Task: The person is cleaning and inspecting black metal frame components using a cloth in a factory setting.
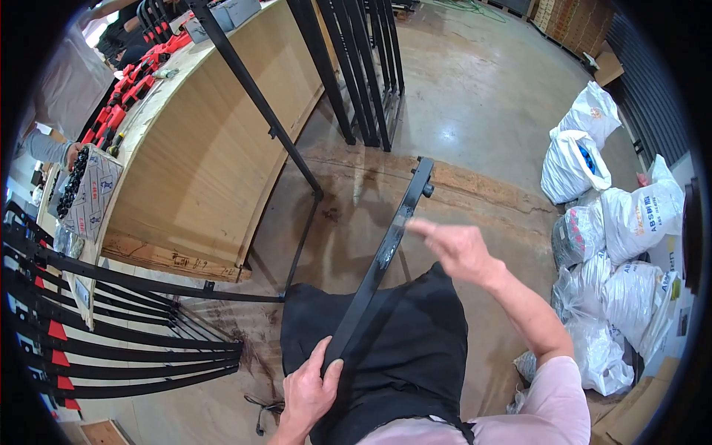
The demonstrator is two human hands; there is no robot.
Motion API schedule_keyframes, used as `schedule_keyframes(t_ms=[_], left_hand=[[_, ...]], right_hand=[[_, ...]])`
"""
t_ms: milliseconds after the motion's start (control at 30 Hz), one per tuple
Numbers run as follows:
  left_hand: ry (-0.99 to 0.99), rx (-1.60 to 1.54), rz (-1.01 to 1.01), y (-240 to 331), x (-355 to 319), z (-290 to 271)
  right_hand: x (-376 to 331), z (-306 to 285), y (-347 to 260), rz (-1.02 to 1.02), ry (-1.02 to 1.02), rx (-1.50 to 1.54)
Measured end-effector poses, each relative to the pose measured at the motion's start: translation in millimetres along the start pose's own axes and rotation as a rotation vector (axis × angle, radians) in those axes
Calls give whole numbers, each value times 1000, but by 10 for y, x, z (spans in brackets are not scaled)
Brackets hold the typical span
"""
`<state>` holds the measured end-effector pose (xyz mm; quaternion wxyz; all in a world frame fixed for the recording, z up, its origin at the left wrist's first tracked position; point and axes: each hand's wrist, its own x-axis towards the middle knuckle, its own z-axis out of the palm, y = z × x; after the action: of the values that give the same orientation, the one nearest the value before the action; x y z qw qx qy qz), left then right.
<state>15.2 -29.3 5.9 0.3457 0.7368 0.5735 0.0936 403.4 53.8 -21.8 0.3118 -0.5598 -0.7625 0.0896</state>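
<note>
A smooth, stained concrete floor [475, 96] spreads around me, with a big pale wooden bench [200, 141] to my left. Black metal frames [81, 267] stand beside it, and white sacks [630, 293] lie heaped to my right. My black apron [378, 371] covers my lap, and across it slants the black bar [367, 285] – its lower end toward me, its far end out over the floor. My left hand [308, 393] is closed around that lower end, thumb on top. My right hand [460, 248] is at the bar's upper part, forefinger reaching toward it – the fingertips blur, so I can't tell whether they touch it or pinch something small. Near the far end, a dark knob [428, 190] juts from the side.
</note>
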Motion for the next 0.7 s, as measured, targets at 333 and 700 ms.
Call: schedule_keyframes(t_ms=[333,700], left_hand=[[10,-2,-1,1,18,-18],[-26,34,-55,27,17,-29]], right_hand=[[-72,-66,-214,9,-86,-7],[-119,-61,-262,42,25,-54]])
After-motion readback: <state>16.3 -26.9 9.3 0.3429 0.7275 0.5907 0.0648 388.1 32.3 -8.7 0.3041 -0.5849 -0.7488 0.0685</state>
